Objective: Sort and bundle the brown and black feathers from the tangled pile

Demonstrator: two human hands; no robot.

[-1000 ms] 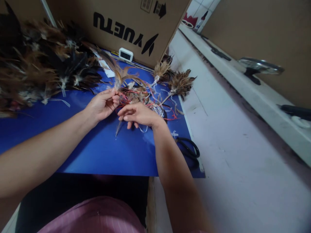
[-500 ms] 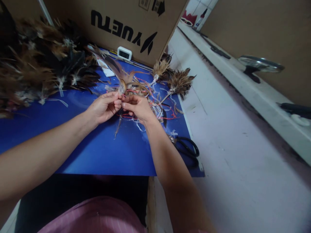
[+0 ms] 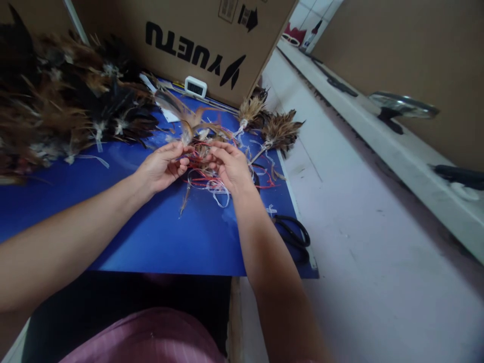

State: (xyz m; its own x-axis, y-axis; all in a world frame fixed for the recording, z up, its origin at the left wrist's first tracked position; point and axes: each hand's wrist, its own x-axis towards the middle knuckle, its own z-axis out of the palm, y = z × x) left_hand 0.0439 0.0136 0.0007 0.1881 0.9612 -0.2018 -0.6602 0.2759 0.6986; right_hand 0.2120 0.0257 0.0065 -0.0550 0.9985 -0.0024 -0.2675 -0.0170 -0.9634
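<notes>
My left hand (image 3: 164,164) is closed, thumb and forefinger pinching the base of a small bunch of brown feathers (image 3: 188,126) that fans upward. To its right, my right hand (image 3: 230,164) has its thumb and fingertips together above a tangle of pink and white strings (image 3: 219,194). What those fingertips grip, perhaps a strand, is too small to make out. Loose feathers lie among the strings, partly hidden by my hands. Behind my right hand two tied feather bundles, one of them a brown bundle (image 3: 282,128), rest on the blue board (image 3: 166,232).
A large heap of dark and brown feather bundles (image 3: 68,111) covers the left side. A cardboard box (image 3: 181,30) stands at the back, with a small white digital clock (image 3: 195,87) before it. Black-handled scissors (image 3: 293,234) lie near the board's right edge, beside the wall (image 3: 351,212).
My right hand has moved right, away from my left hand, opening a gap between them. My left hand keeps its pinch on the feathers. More of the string tangle shows.
</notes>
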